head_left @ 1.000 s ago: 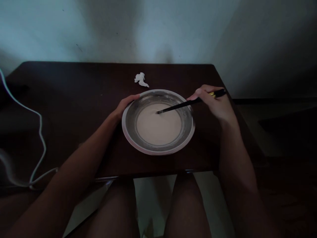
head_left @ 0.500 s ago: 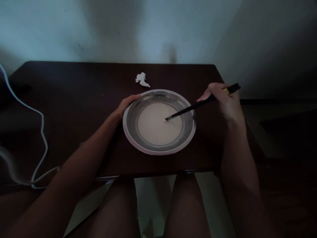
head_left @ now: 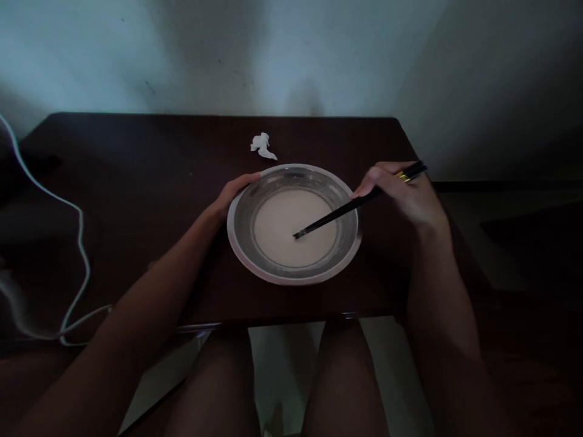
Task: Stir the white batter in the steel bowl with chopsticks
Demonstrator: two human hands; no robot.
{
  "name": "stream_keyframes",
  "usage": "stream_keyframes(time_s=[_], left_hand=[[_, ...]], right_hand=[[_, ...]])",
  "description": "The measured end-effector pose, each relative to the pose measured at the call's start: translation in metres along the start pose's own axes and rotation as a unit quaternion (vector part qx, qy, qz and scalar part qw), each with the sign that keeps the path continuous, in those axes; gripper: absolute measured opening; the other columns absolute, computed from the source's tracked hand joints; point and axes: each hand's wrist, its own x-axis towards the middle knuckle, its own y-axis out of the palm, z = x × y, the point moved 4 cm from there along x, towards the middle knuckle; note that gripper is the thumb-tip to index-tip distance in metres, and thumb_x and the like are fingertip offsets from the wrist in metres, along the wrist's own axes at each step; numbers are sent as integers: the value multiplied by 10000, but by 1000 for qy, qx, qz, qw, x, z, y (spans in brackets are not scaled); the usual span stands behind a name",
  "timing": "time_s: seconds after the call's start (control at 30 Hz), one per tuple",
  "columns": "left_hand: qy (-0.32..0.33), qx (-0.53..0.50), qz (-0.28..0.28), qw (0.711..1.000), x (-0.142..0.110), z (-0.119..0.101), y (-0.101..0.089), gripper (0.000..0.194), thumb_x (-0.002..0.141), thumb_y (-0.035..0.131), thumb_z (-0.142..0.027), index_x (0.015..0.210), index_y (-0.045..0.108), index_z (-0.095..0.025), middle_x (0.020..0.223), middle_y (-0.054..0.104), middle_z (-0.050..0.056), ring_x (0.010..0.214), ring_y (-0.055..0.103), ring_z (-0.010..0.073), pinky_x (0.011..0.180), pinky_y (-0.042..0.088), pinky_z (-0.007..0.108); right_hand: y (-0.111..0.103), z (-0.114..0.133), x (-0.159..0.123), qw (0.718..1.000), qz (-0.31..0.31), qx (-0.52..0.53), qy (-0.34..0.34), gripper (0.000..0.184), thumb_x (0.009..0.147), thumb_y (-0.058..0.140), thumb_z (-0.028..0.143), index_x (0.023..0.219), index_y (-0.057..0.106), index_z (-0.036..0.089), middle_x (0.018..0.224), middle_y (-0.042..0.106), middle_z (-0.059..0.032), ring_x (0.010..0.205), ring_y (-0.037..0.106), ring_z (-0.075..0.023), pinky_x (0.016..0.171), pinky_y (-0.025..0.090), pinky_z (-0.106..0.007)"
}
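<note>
A round metal bowl (head_left: 237, 249) stands on the dark table near its front edge. Inside it lies a pale, cream-coloured liquid (head_left: 277, 224). My left hand (head_left: 234, 191) grips the bowl's far left rim, its fingers partly hidden behind the bowl. On the other side, my right hand (head_left: 401, 191) is closed around black chopsticks (head_left: 339, 212) with a gold band near the top end. They slant down to the left over the right rim, and their tips touch the liquid near the middle.
Behind the bowl lies a crumpled white tissue (head_left: 263, 146). A white cable (head_left: 81, 230) winds along the left side of the dark table (head_left: 136, 158). The pale wall (head_left: 319, 54) rises at the table's back edge. My legs are below the front edge.
The chopstick tips have moved left and toward me through the liquid. My right hand has shifted left and slightly nearer, while my left hand stays on the rim.
</note>
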Motion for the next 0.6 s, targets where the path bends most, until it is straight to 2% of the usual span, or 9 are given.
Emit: stream_keyframes(time_s=[0.07, 0.1, 0.2, 0.27, 0.37, 0.43, 0.47, 0.53, 0.6], left_hand=[[-27, -35, -10, 999, -1, 1, 1, 194, 817, 714, -413, 771, 746, -228, 699, 745, 10, 646, 678, 170, 654, 574, 248], [-38, -46, -13, 998, -1, 1, 1, 189, 822, 715, -405, 776, 749, -225, 707, 747, 9, 637, 670, 160, 648, 568, 238], [-44, -41, -10, 998, -1, 2, 2, 210, 831, 711, -425, 779, 751, -225, 711, 747, 18, 660, 683, 178, 673, 579, 259], [-32, -30, 1, 999, 0, 3, 3, 213, 831, 693, -435, 819, 760, -234, 738, 758, 29, 749, 720, 218, 739, 597, 300], [9, -52, 41, 998, 3, -3, 7, 315, 855, 634, -477, 986, 777, -228, 899, 789, 62, 971, 740, 269, 871, 594, 361], [59, -79, 43, 994, 3, -16, 8, 387, 887, 588, -518, 1058, 763, -218, 1025, 785, 86, 1068, 719, 275, 913, 574, 372], [91, -90, 17, 992, 1, -25, 6, 364, 896, 583, -508, 1040, 756, -221, 1049, 779, 85, 1060, 713, 262, 899, 566, 357], [180, -108, -62, 976, -12, -49, 0, 210, 884, 612, -392, 927, 740, -231, 979, 759, 47, 918, 691, 197, 785, 535, 294], [322, -112, -141, 929, -42, -75, -4, 144, 842, 644, -295, 729, 690, -219, 784, 679, 29, 736, 603, 145, 700, 490, 260]], right_hand=[[7, -1, 2, 999, 32, -18, 4, 339, 939, 695, 517, 758, 811, 254, 800, 786, -19, 797, 715, -175, 795, 527, -329], [9, -2, 3, 999, 29, -28, 6, 327, 925, 706, 532, 778, 815, 261, 823, 788, -17, 826, 721, -178, 808, 529, -326], [3, -1, 3, 999, -32, -36, 3, 321, 918, 715, 534, 765, 815, 270, 784, 770, -12, 772, 704, -168, 755, 524, -317], [-3, 1, 2, 998, -63, -19, -4, 358, 934, 700, 517, 700, 800, 264, 708, 747, -11, 686, 670, -162, 691, 507, -321], [-1, 2, 2, 1000, -18, -3, 5, 395, 937, 683, 534, 666, 787, 267, 676, 737, -7, 664, 664, -169, 692, 511, -332], [3, 1, 3, 1000, 22, -15, 8, 370, 926, 686, 559, 716, 802, 278, 729, 759, -4, 731, 696, -178, 748, 526, -338], [3, 1, 5, 999, 25, -25, 7, 353, 920, 691, 565, 743, 809, 283, 762, 771, -4, 767, 708, -181, 771, 529, -338], [-2, 1, 7, 999, -10, -41, 2, 348, 914, 697, 569, 751, 810, 284, 780, 779, -4, 783, 709, -178, 773, 526, -330], [-9, 1, 7, 997, -61, -36, 7, 385, 914, 691, 570, 689, 790, 273, 729, 766, -4, 725, 691, -171, 730, 522, -322]])
